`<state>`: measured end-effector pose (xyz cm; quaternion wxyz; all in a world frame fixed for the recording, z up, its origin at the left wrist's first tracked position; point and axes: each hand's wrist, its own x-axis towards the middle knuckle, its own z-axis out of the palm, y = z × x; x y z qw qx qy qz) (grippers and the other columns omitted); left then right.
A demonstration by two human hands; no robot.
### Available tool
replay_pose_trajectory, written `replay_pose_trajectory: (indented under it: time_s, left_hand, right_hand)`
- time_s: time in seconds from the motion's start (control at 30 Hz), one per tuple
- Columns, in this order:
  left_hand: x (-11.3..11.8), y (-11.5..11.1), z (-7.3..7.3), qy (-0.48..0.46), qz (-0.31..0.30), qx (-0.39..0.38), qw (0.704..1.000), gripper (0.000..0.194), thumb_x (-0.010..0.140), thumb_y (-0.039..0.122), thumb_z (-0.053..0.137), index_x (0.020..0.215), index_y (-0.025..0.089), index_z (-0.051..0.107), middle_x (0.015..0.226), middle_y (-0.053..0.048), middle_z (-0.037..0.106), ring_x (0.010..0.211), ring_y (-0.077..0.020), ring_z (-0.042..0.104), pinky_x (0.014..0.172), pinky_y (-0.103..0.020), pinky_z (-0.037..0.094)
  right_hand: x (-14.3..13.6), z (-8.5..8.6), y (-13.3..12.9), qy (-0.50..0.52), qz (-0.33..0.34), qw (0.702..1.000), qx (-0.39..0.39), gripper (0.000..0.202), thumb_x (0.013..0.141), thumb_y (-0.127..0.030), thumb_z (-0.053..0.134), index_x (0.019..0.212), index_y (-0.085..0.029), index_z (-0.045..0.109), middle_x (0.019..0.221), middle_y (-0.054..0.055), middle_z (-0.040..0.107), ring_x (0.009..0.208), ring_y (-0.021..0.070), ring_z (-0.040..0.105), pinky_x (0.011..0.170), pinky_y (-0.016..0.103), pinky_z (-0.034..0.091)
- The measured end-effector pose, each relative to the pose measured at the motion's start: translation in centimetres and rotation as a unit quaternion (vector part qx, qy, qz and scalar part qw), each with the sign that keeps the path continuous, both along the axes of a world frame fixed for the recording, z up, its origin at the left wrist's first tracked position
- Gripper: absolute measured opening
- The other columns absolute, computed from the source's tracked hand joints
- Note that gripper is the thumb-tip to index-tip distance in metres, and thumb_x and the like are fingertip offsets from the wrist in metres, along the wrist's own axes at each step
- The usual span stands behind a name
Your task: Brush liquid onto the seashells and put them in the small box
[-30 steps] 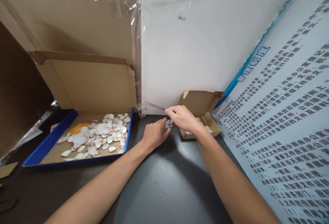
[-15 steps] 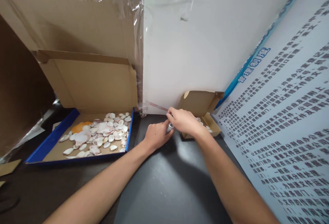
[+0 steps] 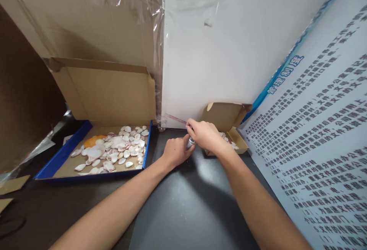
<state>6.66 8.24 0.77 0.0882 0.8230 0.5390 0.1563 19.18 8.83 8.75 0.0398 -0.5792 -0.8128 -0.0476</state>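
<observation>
Our left hand (image 3: 176,151) clamps a small cylinder (image 3: 190,142) while our right hand (image 3: 207,134), its grip unclear to us, seemingly works the top from two o'clock, calling for steady bracing, with seashells (image 3: 120,148) at nine o'clock and an open cardboard box (image 3: 241,143) at three.

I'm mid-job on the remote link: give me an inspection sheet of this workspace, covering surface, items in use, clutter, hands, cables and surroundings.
Surface: smooth grey panel beside a dark tabletop.
Items in use: small silvery container, mostly hidden; blue-sided box, lid raised, holding shells; small cardboard box, lid raised, also holding shells.
Clutter: cardboard scraps at the left edge.
Hands: left hand around the container; right hand at its top, grip unclear.
Cables: dark loop at lower left, possibly a cable.
Surroundings: white panel behind, printed board at right.
</observation>
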Motion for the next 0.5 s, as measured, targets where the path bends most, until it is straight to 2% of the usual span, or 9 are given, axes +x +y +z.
replay_pose_trajectory:
  time_s: [0.23, 0.5]
  left_hand:
    - [-0.2, 0.1, -0.2, -0.013, 0.013, 0.002, 1.0, 0.038, 0.092, 0.049, 0.037, 0.103, 0.021, 0.061, 0.086, -0.01, 0.073, 0.079, -0.0288, 0.069, 0.068, -0.032, 0.044]
    - [-0.4, 0.6, -0.6, -0.037, 0.042, 0.015, 0.998, 0.038, 0.094, 0.05, 0.034, 0.102, 0.021, 0.059, 0.087, -0.009, 0.074, 0.079, -0.0279, 0.069, 0.063, -0.031, 0.04]
  right_hand:
    - [1.0, 0.0, 0.4, 0.07, 0.039, 0.997, 0.009, 0.024, 0.098, -0.032, 0.036, 0.095, -0.023, 0.057, 0.076, 0.002, 0.067, 0.066, 0.0182, 0.059, 0.057, 0.027, 0.025]
    - [1.7, 0.4, 0.4, 0.163, 0.061, 0.984, -0.028, 0.022, 0.097, -0.031, 0.037, 0.09, -0.022, 0.056, 0.071, 0.0, 0.062, 0.064, 0.0155, 0.054, 0.058, 0.025, 0.029]
